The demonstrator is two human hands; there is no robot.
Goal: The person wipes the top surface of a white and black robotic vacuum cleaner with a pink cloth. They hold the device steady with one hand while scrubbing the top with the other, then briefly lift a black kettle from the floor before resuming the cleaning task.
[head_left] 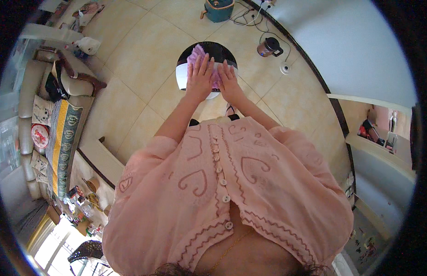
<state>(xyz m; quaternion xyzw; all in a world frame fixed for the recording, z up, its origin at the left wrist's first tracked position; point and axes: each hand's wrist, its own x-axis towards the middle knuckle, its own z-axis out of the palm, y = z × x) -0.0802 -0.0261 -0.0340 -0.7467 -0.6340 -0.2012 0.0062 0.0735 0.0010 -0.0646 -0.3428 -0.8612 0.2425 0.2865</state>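
Observation:
A rounded appliance with a glossy black and white top (180, 73) stands on the floor in front of me; its exact kind is not clear. Across that top lies a crumpled pink-purple cloth (197, 52). My left hand (200, 82) rests flat on the cloth, fingers stretched forward. Beside it, my right hand (229, 85) lies with its fingers extended over the cloth's right part and the top. Both palms face down, and neither hand is closed round anything.
A dark kettle (269, 47) stands on the tiles at the right, near cables and a round white base (285, 68). Farther off is a green bin-like container (219, 10). A sofa (80, 85) with cushions lines the left. My sandalled foot (230, 110) shows below my hands.

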